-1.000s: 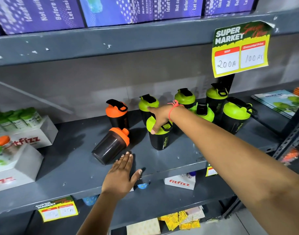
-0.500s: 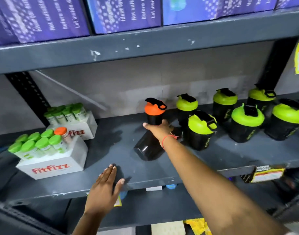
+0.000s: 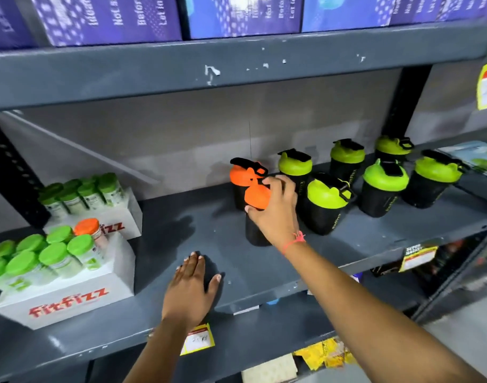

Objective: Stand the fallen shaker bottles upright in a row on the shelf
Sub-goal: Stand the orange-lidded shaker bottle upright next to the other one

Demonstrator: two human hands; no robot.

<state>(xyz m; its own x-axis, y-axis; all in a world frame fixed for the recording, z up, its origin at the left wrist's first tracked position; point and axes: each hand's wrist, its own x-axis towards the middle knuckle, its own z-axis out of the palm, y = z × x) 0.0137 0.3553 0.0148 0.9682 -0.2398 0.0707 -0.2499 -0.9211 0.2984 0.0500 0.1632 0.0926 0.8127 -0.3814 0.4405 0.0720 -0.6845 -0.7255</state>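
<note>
A person's right hand (image 3: 275, 214) grips an orange-lidded shaker bottle (image 3: 255, 214) from the side near its top, fingers curled around the lid, holding it upright or nearly so on the grey metal shelf (image 3: 181, 239). The bottle's dark base sits at or just above the shelf surface; contact cannot be told. A second orange-lidded bottle (image 3: 243, 175) stands directly behind it, close to the back wall. To the right, six green-lidded bottles (image 3: 326, 201) stand upright in two loose rows, the nearest one just beside the gripping hand. The left hand (image 3: 191, 288) lies flat, palm down and fingers together with the thumb spread, near the shelf's front edge, holding nothing. At the left end of the shelf, two white Fitfizz boxes (image 3: 71, 297) carry small green-capped tubes, with one orange-capped tube among them. Purple cartons (image 3: 112, 17) line the shelf above, and a yellow price tag (image 3: 196, 340) hangs below the left wrist.
</note>
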